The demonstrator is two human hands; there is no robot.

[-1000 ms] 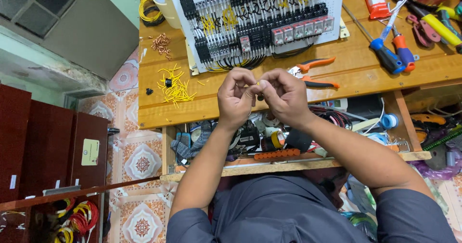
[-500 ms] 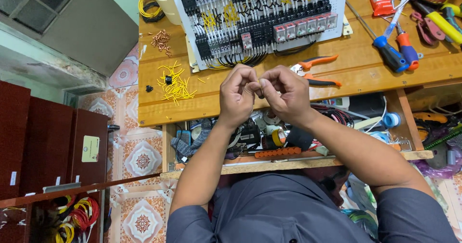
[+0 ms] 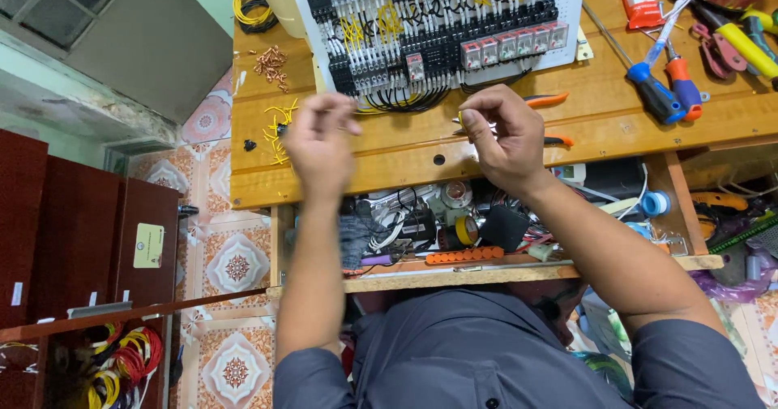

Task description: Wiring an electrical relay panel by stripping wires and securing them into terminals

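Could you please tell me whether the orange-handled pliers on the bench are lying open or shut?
Open: the pliers' two orange handles lie splayed apart on the wooden workbench, behind the right hand.

Wooden workbench (image 3: pixel 405 162) with screwdrivers (image 3: pixel 668 93)

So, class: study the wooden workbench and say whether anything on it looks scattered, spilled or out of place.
Two loose scatters stand out at the left end of the wooden workbench: a small heap of copper-coloured metal pieces and strewn short yellow wire offcuts, just beyond the blurred left hand. The screwdrivers with blue and orange handles lie loose, not racked.
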